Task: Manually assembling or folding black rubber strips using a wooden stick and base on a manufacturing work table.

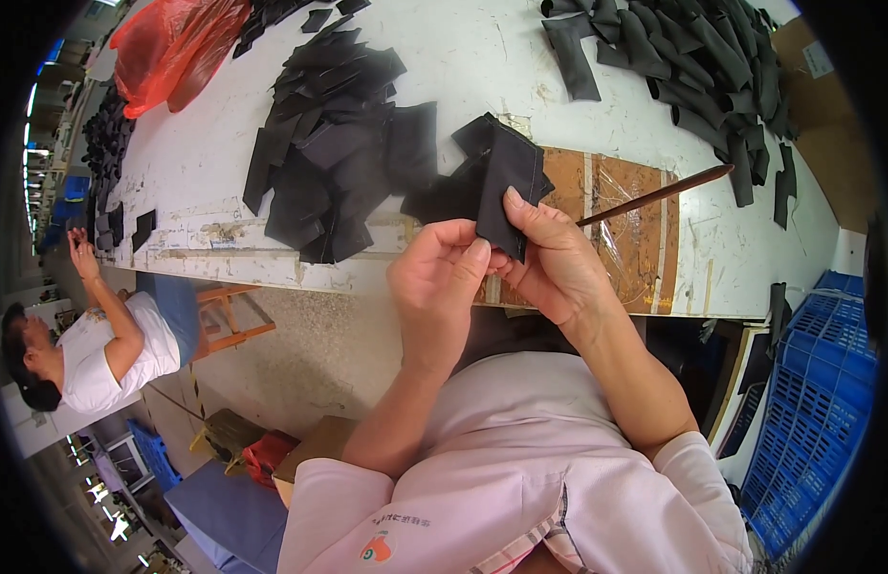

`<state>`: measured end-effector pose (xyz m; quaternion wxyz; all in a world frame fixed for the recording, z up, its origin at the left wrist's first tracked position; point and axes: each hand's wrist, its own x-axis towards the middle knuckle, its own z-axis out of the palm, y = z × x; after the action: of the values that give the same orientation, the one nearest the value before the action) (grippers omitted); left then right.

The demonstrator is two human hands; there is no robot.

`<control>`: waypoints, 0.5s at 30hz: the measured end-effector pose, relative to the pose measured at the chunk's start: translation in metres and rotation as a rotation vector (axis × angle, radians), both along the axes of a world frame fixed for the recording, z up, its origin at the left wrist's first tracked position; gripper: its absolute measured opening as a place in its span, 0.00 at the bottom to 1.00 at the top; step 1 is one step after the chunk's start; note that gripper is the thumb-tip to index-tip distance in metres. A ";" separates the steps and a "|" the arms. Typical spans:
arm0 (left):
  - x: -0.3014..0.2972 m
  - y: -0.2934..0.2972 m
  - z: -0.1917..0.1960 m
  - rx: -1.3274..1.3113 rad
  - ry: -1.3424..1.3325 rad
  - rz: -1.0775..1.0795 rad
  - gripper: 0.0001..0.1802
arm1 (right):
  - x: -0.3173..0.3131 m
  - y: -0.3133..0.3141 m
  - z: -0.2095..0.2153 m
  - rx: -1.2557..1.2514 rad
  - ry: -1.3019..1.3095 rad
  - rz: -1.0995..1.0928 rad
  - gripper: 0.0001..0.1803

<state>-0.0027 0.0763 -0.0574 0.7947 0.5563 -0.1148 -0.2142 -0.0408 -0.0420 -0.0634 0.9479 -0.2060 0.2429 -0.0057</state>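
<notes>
A flat black fabric piece (pixel 511 182) with a stitched edge is held up over the near edge of the table. My left hand (pixel 439 277) pinches its lower corner between thumb and fingers. Against its lower right side, my right hand (pixel 554 251) presses its thumb, with the fingers curled behind. A slim dark brown stick (pixel 659 197) reaches out to the right from behind my right hand; whether that hand holds its hidden end I cannot tell. More black fabric lies just behind the held piece. Left of it spreads a loose pile of flat black pieces (pixel 334 148).
A brown board (pixel 635 244) with clear tape lies on the white table (pixel 501 57). Rolled black tubes (pixel 692 57) heap at the back right, beside a cardboard box (pixel 826 115). A red plastic bag (pixel 176 48) sits far left. Blue crates (pixel 807 402) stand right; another person (pixel 119 335) works left.
</notes>
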 end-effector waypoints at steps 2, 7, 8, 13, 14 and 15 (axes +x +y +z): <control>0.000 0.000 0.000 -0.004 0.008 0.000 0.07 | 0.000 0.000 -0.001 0.004 0.004 0.000 0.09; 0.000 -0.001 0.001 0.019 -0.034 0.008 0.07 | -0.001 -0.001 -0.001 -0.010 -0.009 0.023 0.09; -0.001 -0.002 0.001 0.020 -0.033 0.008 0.07 | 0.000 0.000 0.001 -0.009 -0.009 0.024 0.09; -0.003 -0.004 0.005 0.174 -0.187 0.077 0.06 | 0.002 0.009 0.005 -0.186 0.089 -0.126 0.09; -0.004 -0.004 0.006 0.174 -0.186 0.075 0.06 | 0.002 0.009 0.005 -0.187 0.090 -0.128 0.09; -0.004 -0.005 0.007 0.186 -0.148 0.060 0.06 | 0.001 0.010 0.006 -0.227 0.053 -0.136 0.09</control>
<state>-0.0065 0.0716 -0.0503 0.7352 0.6450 -0.1360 -0.1583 -0.0399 -0.0320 -0.0574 0.9092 -0.2951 0.2791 -0.0918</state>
